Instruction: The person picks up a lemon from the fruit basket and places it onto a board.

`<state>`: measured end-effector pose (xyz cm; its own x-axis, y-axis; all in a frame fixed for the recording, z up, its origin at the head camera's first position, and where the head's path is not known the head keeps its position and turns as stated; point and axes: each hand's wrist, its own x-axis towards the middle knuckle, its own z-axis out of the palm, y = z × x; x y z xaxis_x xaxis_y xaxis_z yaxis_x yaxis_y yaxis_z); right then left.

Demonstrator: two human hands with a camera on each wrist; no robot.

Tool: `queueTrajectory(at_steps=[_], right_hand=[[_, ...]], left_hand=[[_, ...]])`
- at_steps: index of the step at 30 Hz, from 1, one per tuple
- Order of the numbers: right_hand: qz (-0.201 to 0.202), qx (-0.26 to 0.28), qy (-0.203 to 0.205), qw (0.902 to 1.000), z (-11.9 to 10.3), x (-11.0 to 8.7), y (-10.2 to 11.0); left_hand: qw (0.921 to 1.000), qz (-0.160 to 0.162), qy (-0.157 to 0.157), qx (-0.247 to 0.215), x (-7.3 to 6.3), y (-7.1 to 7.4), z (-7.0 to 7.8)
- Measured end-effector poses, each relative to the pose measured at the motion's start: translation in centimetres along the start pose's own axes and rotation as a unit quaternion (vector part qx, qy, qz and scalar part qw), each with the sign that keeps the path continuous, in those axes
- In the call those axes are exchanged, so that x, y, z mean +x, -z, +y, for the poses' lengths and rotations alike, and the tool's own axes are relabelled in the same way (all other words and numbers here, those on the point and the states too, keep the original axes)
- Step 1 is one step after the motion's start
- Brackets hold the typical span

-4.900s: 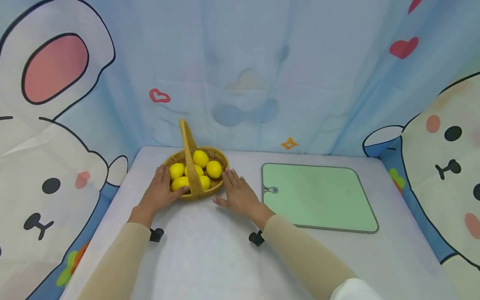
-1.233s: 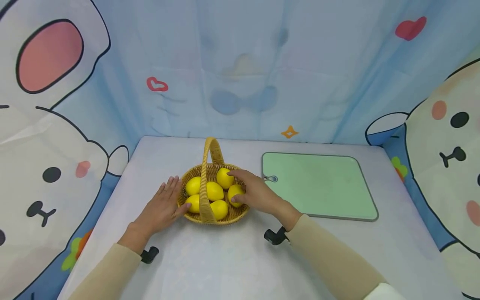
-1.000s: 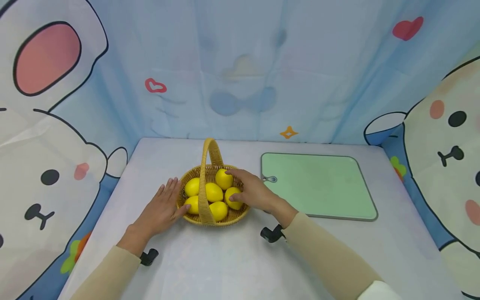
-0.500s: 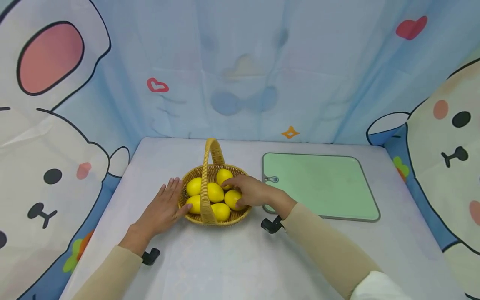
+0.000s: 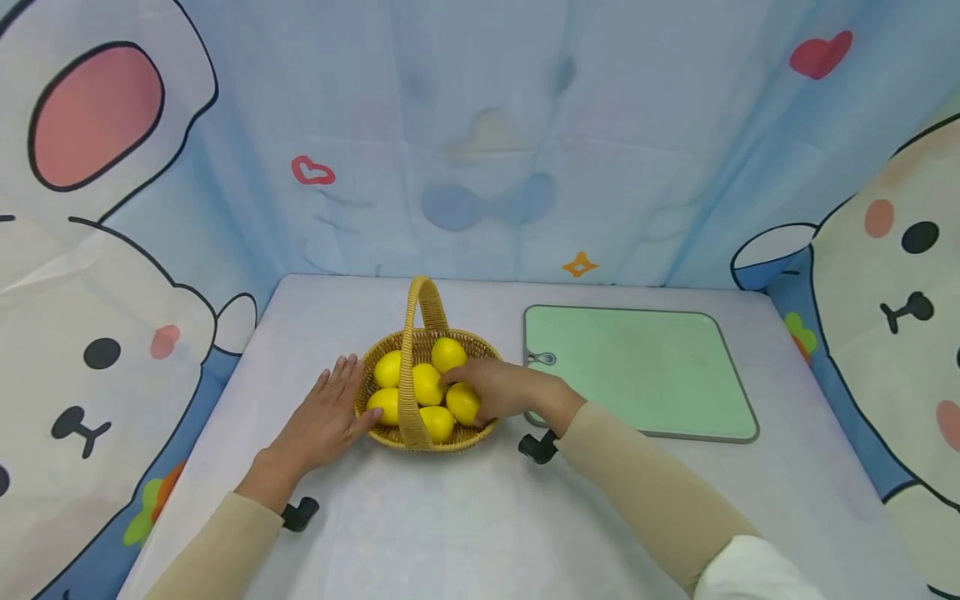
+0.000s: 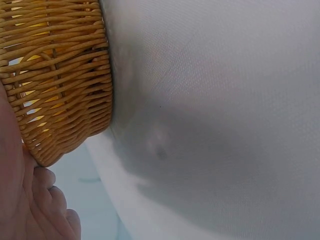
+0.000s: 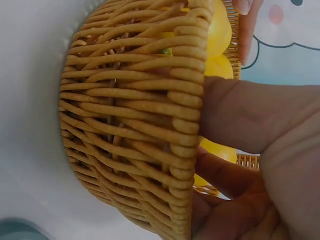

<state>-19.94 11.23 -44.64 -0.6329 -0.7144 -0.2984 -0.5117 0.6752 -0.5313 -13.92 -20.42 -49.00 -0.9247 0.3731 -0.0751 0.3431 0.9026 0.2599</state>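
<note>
A woven wicker basket with an arched handle stands upright on the table and holds several yellow lemons. My left hand rests against its left side, fingers straight and thumb over the rim. In the left wrist view, the palm lies close to the wicker wall. My right hand reaches over the right rim, thumb and fingers curled around the rightmost lemon. In the right wrist view, the thumb dips inside the basket; its tip is hidden behind the wicker.
A pale green cutting board lies flat to the right of the basket, partly behind the right wrist. A white cloth covers the table. A printed blue curtain hangs behind and at both sides.
Since the oldest frame, the basket has come nearer and to the right. My right hand has left its outer side and reached in, lately sinking lower around the rightmost lemon. The left hand stays put lately.
</note>
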Motion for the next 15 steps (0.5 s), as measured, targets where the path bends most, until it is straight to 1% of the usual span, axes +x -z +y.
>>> queueTrajectory(at_steps=[2, 5, 9, 12, 15], right_hand=[[-0.008, -0.013, -0.002, 0.9999, -0.19, 0.06, -0.03], [-0.016, -0.032, -0.006, 0.9993, -0.21, 0.23, -0.17], [-0.012, -0.045, -0.004, 0.9989, -0.02, 0.52, -0.42], [-0.004, -0.041, -0.002, 0.9992, 0.09, 0.46, -0.54], [0.009, -0.018, -0.003, 0.9998, 0.12, 0.27, -0.57]], left_hand=[[1.0, 0.0, -0.001, -0.002, 0.01, -0.02, -0.05], [0.9999, 0.008, -0.007, -0.003, -0.03, -0.01, -0.04], [0.9999, 0.01, -0.005, -0.001, -0.16, 0.03, 0.06], [1.0, 0.009, -0.002, -0.002, -0.25, 0.08, 0.16], [0.9999, 0.013, -0.003, -0.004, -0.33, 0.15, 0.21]])
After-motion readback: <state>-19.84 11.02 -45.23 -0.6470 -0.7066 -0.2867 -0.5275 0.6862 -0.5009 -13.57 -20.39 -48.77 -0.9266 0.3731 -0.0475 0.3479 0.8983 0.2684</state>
